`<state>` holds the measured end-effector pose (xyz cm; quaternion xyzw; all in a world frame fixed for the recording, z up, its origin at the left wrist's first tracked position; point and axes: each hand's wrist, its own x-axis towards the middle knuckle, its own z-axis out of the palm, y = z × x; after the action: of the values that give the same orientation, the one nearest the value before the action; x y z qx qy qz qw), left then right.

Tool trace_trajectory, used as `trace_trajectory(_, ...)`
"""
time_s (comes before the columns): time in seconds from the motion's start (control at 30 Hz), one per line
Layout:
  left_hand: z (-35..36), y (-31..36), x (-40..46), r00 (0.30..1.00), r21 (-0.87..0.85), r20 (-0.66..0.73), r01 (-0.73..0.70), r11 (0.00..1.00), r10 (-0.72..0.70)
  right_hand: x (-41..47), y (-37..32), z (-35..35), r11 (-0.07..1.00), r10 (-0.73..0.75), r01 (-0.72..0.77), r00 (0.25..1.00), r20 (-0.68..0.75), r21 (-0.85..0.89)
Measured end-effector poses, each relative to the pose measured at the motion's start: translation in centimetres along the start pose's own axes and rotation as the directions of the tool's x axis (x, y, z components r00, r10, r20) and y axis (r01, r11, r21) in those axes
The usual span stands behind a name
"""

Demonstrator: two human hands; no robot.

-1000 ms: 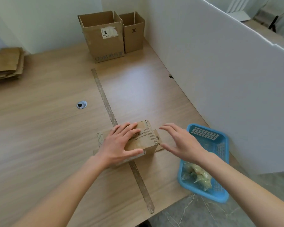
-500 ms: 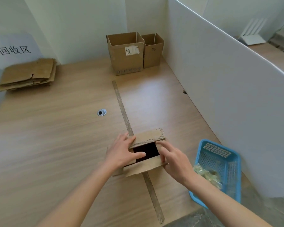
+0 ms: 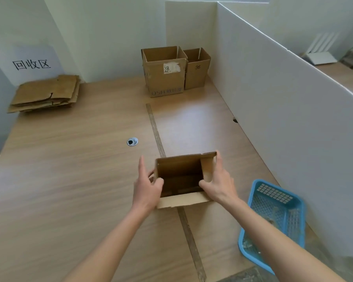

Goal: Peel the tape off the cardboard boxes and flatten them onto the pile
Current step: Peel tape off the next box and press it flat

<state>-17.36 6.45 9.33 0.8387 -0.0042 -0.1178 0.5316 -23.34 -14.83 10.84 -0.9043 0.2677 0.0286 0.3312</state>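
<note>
A small brown cardboard box [image 3: 179, 171] stands on the wooden table [image 3: 69, 180] in front of me, its flaps spread and its dark inside showing. My left hand [image 3: 147, 186] grips its left wall, thumb hooked over the rim. My right hand [image 3: 218, 184] grips the right wall and side flap, thumb inside. The pile of flattened cardboard [image 3: 46, 95] lies at the far left corner under a sign. Two open boxes, a large box [image 3: 164, 76] and a smaller box [image 3: 198, 72] marked 36, stand at the far edge.
A blue plastic basket [image 3: 277, 218] holding crumpled clear tape sits at the table's right front edge. White partition panels [image 3: 283, 102] wall off the right side. A strip of tape [image 3: 157, 131] runs down the table's middle, beside a round cable grommet [image 3: 132, 141].
The box, closed under my flat left hand a second ago, now stands open. Both hands have moved to its side walls and spread the flaps. My view has lifted toward the far table.
</note>
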Motion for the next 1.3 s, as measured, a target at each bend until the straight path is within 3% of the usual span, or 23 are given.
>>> trace_trajectory(0.07,-2.3,1.0,1.5,1.0,-0.041,-0.027,-0.015,0.999,0.013,1.1,-0.2,-1.3,0.983,-0.034,0.024,0.998,0.053,0.181)
trace_trajectory(0.13,-5.3,2.1,2.9,0.999,-0.111,-0.012,-0.041,0.993,0.04,1.9,-0.6,-3.2,0.943,-0.176,0.157,0.983,0.041,0.295)
trace_trajectory(0.2,-8.4,2.5,3.7,0.999,-0.234,-0.01,-0.035,0.972,0.034,2.4,-1.1,-4.9,0.91,-0.362,0.346,0.932,0.032,0.227)
trace_trajectory(0.3,-10.9,1.2,3.2,0.999,-0.288,0.022,-0.024,0.957,0.031,2.5,-1.2,-5.6,0.852,-0.514,0.523,0.837,0.187,0.0)
trace_trajectory(0.43,-9.6,-5.3,-0.1,0.994,-0.001,0.096,0.05,0.999,-0.05,1.5,0.2,-1.6,0.747,-0.494,0.615,0.767,0.411,-0.251)
trace_trajectory(0.57,-8.2,-12.0,-2.7,0.972,0.225,0.164,0.127,0.966,-0.166,0.3,2.8,4.3,0.586,-0.409,0.7,0.691,0.596,-0.409)
trace_trajectory(0.73,-8.0,-15.8,-3.2,0.896,0.57,0.405,-0.092,0.817,-0.182,-0.9,6.2,8.6,0.627,-0.236,0.635,0.707,0.667,-0.451)
trace_trajectory(0.8,-7.8,-15.3,-2.6,0.86,0.652,0.442,-0.113,0.75,-0.255,-0.6,6.9,9.3,0.633,-0.237,0.631,0.71,0.663,-0.449)
trace_trajectory(0.83,-7.5,-14.8,-2.1,0.876,0.705,0.415,-0.139,0.695,-0.246,-0.2,6.9,9.5,0.648,-0.27,0.624,0.724,0.634,-0.436)
trace_trajectory(0.9,-6.4,-14.0,-0.4,0.923,0.794,0.351,-0.205,0.572,-0.156,1.3,6.4,10.0,0.653,-0.347,0.608,0.77,0.535,-0.452)
trace_trajectory(1.03,-2.0,-14.1,3.2,0.911,0.801,0.411,-0.35,0.486,-0.022,5.0,5.3,12.8,0.641,-0.406,0.57,0.82,0.402,-0.514)
trace_trajectory(1.1,-0.3,-14.4,4.7,0.94,0.845,0.334,-0.333,0.418,0.074,6.9,5.1,14.3,0.641,-0.453,0.564,0.825,0.336,-0.52)
trace_trajectory(1.2,1.0,-15.1,6.3,0.95,0.875,0.204,-0.285,0.392,0.235,9.2,5.2,16.2,0.661,-0.479,0.545,0.836,0.269,-0.517)
trace_trajectory(1.3,2.0,-16.7,7.0,0.958,0.864,0.163,-0.255,0.434,0.237,9.7,6.2,17.5,0.69,-0.505,0.544,0.835,0.221,-0.478)
